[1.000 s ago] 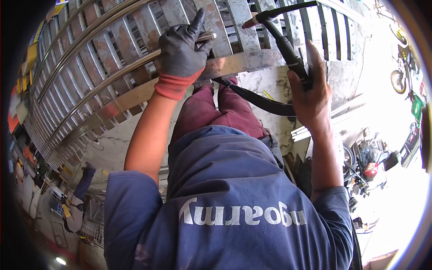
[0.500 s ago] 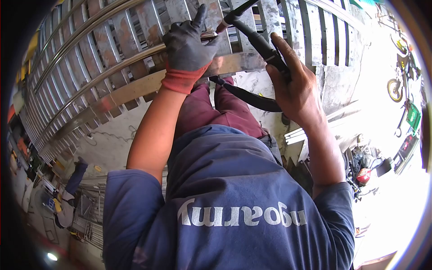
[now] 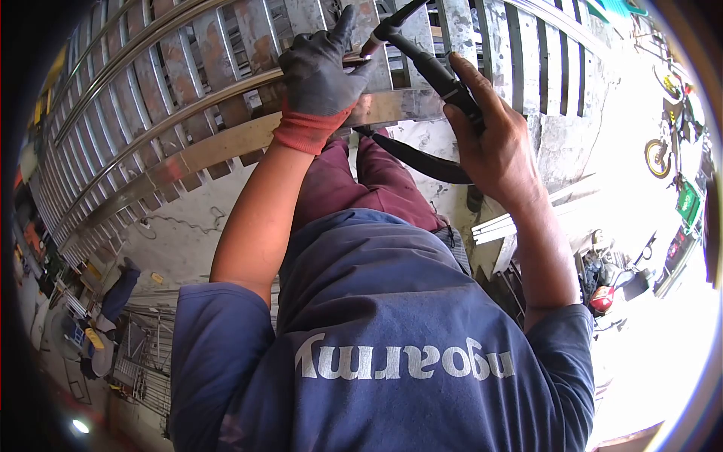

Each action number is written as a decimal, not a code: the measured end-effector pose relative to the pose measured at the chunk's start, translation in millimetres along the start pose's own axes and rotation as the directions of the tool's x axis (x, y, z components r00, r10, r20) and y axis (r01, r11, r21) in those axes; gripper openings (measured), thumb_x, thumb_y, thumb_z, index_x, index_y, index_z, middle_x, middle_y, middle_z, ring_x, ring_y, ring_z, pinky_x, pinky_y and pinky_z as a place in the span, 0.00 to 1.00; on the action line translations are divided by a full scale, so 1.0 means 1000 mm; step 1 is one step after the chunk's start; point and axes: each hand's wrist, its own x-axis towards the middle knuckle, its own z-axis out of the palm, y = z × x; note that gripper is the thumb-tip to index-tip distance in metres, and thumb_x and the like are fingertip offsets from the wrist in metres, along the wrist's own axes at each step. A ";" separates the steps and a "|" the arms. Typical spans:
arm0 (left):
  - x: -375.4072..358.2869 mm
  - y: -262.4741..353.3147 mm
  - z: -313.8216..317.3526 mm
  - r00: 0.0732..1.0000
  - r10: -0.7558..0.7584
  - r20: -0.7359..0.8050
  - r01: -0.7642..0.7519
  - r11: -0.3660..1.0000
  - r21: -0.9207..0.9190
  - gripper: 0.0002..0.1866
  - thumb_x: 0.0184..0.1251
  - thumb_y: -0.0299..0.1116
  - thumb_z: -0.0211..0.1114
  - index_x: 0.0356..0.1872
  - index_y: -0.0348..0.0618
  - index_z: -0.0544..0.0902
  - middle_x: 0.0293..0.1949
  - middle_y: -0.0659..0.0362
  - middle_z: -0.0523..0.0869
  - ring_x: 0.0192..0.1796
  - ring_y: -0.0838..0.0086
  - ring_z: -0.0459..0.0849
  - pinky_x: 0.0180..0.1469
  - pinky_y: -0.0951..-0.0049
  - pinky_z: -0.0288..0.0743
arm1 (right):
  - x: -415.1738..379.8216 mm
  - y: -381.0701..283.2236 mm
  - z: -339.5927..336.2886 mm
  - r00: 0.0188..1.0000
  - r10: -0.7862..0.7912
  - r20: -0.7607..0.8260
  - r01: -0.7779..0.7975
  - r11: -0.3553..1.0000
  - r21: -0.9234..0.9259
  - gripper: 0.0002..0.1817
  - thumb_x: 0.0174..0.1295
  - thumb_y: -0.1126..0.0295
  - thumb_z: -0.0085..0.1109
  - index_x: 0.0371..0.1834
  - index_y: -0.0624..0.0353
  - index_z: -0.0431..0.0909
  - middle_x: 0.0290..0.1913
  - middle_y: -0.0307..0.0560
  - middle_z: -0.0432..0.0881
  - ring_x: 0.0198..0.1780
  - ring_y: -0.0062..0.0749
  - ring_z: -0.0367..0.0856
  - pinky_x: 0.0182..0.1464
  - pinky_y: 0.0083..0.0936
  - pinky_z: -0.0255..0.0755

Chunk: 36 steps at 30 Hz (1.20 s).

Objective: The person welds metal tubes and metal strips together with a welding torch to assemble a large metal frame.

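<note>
My left hand (image 3: pixel 320 83), in a grey work glove with a red cuff, is closed over the end of a thin metal tube (image 3: pixel 248 84). Its index finger sticks out away from me, and the thumb lies on the near side. My bare right hand (image 3: pixel 493 143) grips a black TIG welding torch (image 3: pixel 437 74) by its handle, index finger laid along it. The pinkish nozzle (image 3: pixel 369 49) of the torch points at the tube's end, close beside the gloved fingers. From the torch a black sleeved cable (image 3: pixel 422 162) loops below the right hand.
Beneath the hands lies a slatted metal rack (image 3: pixel 218 53) with a flat front rail (image 3: pixel 203 157). Other long tubes (image 3: pixel 151 41) run across it. Another person (image 3: pixel 109 324) is at far left. A motorbike (image 3: pixel 602 297) and a bicycle wheel (image 3: pixel 657 158) are at right.
The whole view has shifted slightly. Both hands keep their hold, and the torch nozzle stays beside the tube's end.
</note>
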 end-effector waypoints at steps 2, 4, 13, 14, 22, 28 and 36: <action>0.001 0.000 -0.002 1.000 0.001 0.012 -0.001 1.000 -0.024 0.48 0.65 0.39 0.83 0.87 0.48 0.72 0.38 0.49 0.90 0.38 0.50 0.85 0.46 0.45 0.74 | 0.001 -0.002 -0.001 1.000 0.003 0.003 -0.003 1.000 -0.009 0.35 0.80 0.69 0.65 0.89 0.41 0.68 0.51 0.69 0.91 0.50 0.69 0.94 0.49 0.56 0.89; 0.000 0.001 -0.003 0.999 -0.016 0.039 0.016 1.000 0.012 0.48 0.64 0.39 0.83 0.87 0.48 0.72 0.38 0.49 0.90 0.39 0.49 0.85 0.46 0.45 0.74 | 0.001 -0.001 -0.001 1.000 0.002 0.004 -0.001 1.000 -0.016 0.35 0.80 0.68 0.65 0.89 0.40 0.68 0.51 0.69 0.91 0.51 0.69 0.94 0.50 0.56 0.89; -0.001 0.001 0.003 1.000 0.006 -0.014 -0.006 1.000 0.014 0.48 0.65 0.40 0.82 0.87 0.48 0.72 0.36 0.49 0.88 0.38 0.49 0.84 0.46 0.45 0.73 | 0.002 -0.002 -0.002 1.000 -0.008 0.020 0.009 0.999 -0.031 0.35 0.79 0.68 0.66 0.88 0.41 0.70 0.48 0.68 0.90 0.48 0.67 0.94 0.48 0.55 0.87; -0.002 0.000 0.004 1.000 0.010 -0.018 -0.009 1.000 0.003 0.48 0.65 0.41 0.82 0.87 0.48 0.72 0.36 0.49 0.88 0.38 0.49 0.84 0.46 0.45 0.73 | 0.002 -0.002 -0.002 1.000 -0.017 0.018 0.018 0.999 -0.033 0.35 0.79 0.68 0.66 0.88 0.41 0.70 0.48 0.68 0.90 0.47 0.67 0.94 0.48 0.55 0.87; -0.003 0.002 -0.007 0.995 -0.019 0.098 0.014 0.999 0.044 0.52 0.68 0.42 0.79 0.91 0.47 0.64 0.42 0.48 0.88 0.45 0.49 0.84 0.54 0.46 0.73 | -0.004 -0.006 -0.013 0.992 0.074 -0.099 -0.073 0.997 0.014 0.41 0.78 0.68 0.69 0.91 0.42 0.62 0.56 0.72 0.91 0.55 0.67 0.94 0.53 0.53 0.89; -0.005 -0.015 -0.018 0.997 0.038 0.073 -0.035 0.999 -0.034 0.39 0.66 0.42 0.79 0.81 0.51 0.81 0.56 0.50 0.90 0.57 0.47 0.88 0.61 0.49 0.81 | -0.012 0.000 -0.016 0.982 0.152 -0.115 -0.148 0.988 0.043 0.41 0.77 0.70 0.69 0.91 0.48 0.62 0.66 0.71 0.88 0.61 0.67 0.93 0.60 0.51 0.88; -0.032 -0.049 -0.023 0.991 0.047 0.128 -0.040 0.997 -0.060 0.28 0.62 0.29 0.82 0.66 0.52 0.91 0.71 0.54 0.88 0.76 0.50 0.81 0.77 0.52 0.77 | -0.022 0.006 -0.012 0.984 0.137 -0.113 -0.132 0.990 0.052 0.40 0.77 0.71 0.69 0.90 0.45 0.64 0.56 0.71 0.92 0.55 0.67 0.94 0.56 0.51 0.89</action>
